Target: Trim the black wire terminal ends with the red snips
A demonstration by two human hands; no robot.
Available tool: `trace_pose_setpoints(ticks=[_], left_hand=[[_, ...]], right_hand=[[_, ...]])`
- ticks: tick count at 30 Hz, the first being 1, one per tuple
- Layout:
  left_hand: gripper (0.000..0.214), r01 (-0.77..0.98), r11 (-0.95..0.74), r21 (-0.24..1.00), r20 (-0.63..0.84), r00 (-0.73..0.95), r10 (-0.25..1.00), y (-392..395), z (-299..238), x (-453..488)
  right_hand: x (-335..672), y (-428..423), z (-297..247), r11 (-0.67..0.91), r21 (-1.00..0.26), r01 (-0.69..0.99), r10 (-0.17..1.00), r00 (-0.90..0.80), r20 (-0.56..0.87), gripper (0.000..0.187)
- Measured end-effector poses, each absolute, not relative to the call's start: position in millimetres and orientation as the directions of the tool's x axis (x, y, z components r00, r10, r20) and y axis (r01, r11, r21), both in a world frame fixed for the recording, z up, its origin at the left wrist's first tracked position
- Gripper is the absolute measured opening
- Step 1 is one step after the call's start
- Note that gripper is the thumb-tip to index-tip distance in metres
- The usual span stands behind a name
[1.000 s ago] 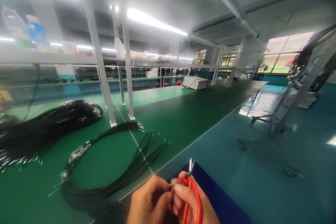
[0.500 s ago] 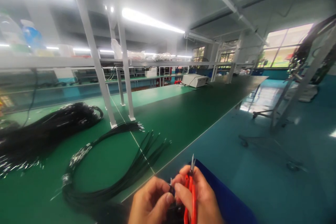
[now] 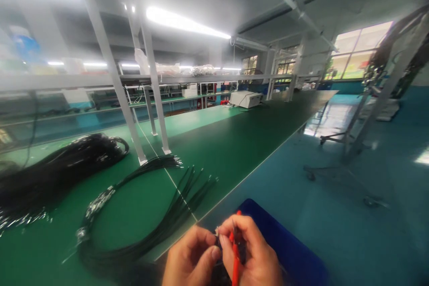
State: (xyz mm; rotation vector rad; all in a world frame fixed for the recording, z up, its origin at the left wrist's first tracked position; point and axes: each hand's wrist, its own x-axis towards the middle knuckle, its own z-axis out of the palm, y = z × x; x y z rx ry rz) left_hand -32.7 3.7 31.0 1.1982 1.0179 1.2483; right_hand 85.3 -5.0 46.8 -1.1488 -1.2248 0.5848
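Note:
Close together at the bottom centre are my two hands. My left hand (image 3: 191, 254) pinches the end of a thin black cable between thumb and forefinger, mostly hidden by the fingers. A small pale tip (image 3: 217, 232) of the cable shows between both hands. My right hand (image 3: 254, 248) is closed round red-handled scissors (image 3: 236, 261), its thumb and forefinger at the pale tip. The blades are partly hidden by the fingers, so I cannot tell if they are apart. To the left, a curved bundle of black cables (image 3: 140, 239) lies on the green table (image 3: 214, 143).
A thicker heap of black cables (image 3: 67, 158) lies at the left, beside white shelf posts (image 3: 156, 94). Farther back on the table sits a white box-shaped device (image 3: 246, 99). Below my hands is a blue surface (image 3: 284, 241). A wheeled rack (image 3: 368, 116) stands on the right.
The scissors have turned in my right hand, and their blades no longer point up clear of the fingers. My right fingertips have moved left to the cable's pale tip. The view has shifted slightly.

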Motion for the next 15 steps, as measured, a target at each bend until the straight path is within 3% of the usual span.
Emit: trace_pose_setpoints(ticks=[5, 11, 15], left_hand=[[0.042, -0.121, -0.014, 0.993, 0.024, 0.076, 0.997, 4.0, 32.4, -34.2], [0.04, -0.077, 0.01, 0.997, 0.005, 0.183, 0.983, 7.9, 33.3, -35.7], [0.04, -0.073, -0.029, 0.997, 0.037, 0.112, 0.993, 5.7, 30.5, -32.1]], right_hand=[[89.2, -4.4, 41.9, 0.29, -0.942, 0.168, 0.891, 0.312, 0.329, 0.004], [94.3, -3.5, 55.9, 0.22, -0.973, -0.063, 0.954, 0.222, 0.201, 0.008], [96.0, -0.7, 58.3, 0.154, -0.986, -0.065, 0.977, 0.16, 0.142, 0.01]])
